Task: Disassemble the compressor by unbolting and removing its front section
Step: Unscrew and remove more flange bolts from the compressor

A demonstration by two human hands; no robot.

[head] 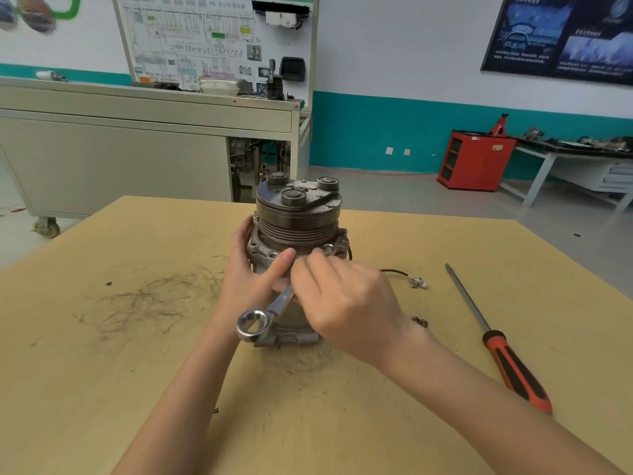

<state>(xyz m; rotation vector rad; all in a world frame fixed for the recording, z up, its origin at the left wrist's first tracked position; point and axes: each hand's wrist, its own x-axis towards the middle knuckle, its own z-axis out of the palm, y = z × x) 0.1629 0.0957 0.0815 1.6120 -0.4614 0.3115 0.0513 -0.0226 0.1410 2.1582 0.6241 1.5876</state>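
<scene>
Head view: the compressor (298, 234) is standing pulley-up on the tabletop (102, 371), just ahead of both hands. The left hand (250, 272) is wrapping round its housing, probably bracing it against turning. The right hand (346, 299) is clamping the wrench (263, 313), apparently working a flange bolt beyond its fingertips. A screwdriver (496, 337) is lying well right of that hand.

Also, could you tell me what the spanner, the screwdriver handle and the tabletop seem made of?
The shiny silver ring spanner looks like polished, probably chromed steel: bright mirror glints. The red-and-black screwdriver handle seems moulded plastic, perhaps with rubbery black inserts. The pale yellow tabletop appears to be wooden board, matte, scuffed with dark smears.
</scene>
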